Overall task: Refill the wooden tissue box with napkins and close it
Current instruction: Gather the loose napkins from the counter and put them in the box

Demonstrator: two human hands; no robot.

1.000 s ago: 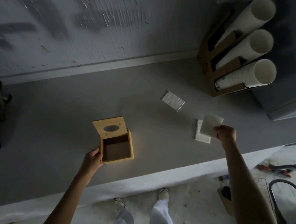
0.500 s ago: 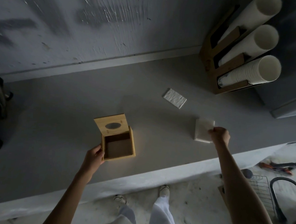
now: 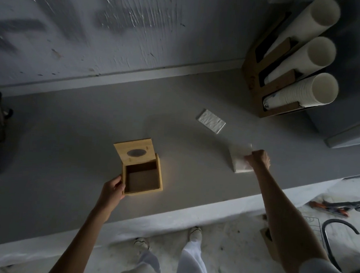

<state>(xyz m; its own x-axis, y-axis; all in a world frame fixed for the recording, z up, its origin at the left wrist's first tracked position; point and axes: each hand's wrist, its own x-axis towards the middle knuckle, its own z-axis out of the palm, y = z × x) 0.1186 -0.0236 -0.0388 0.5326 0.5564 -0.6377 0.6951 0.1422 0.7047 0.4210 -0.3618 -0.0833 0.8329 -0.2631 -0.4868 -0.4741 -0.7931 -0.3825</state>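
The wooden tissue box [image 3: 142,179] stands on the grey counter [image 3: 69,142] with its hinged lid [image 3: 135,153] swung up and back; the lid has an oval slot. The inside of the box looks empty. My left hand [image 3: 112,190] grips the box's left wall. A white stack of napkins [image 3: 239,160] lies to the right on the counter. My right hand [image 3: 257,159] is closed on the stack's right edge, and the stack looks blurred. A separate white napkin [image 3: 211,124] lies farther back.
A wooden holder [image 3: 256,82] with three tubes of stacked white cups leans at the back right. A dark object sits at the far left edge. Below the counter's front edge [image 3: 169,220] are my legs, a wire rack and tools on the floor.
My right hand lowered the napkins it held up onto the stack on the counter and now grips the stack, which has shifted slightly. My left hand stayed on the box.
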